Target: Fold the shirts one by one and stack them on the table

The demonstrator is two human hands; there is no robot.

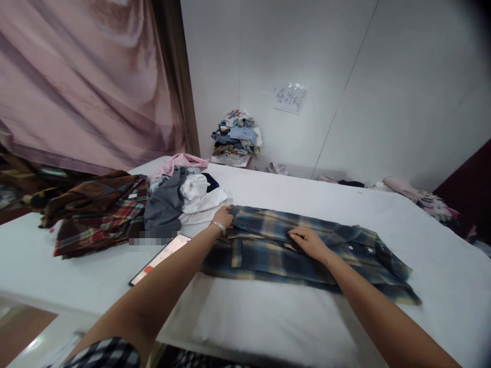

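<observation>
Plaid shirt [307, 250] lies under both hands, clothes pile [169, 199] and tablet [161, 258] beside.

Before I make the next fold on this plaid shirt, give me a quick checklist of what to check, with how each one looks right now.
1. Left hand on the left end of the plaid shirt: ok, fingers grip the edge.
2. Right hand pressing the shirt's middle: ok, resting flat.
3. Shirt laid out lengthwise on the white table: ok, collar end to the right.
4. Cloth smooth: not ok, creases near the collar.
5. Phone clear of the shirt: ok, beside it, apart.
6. Pile of clothes clear: cannot tell, very close to the left hand.
</observation>
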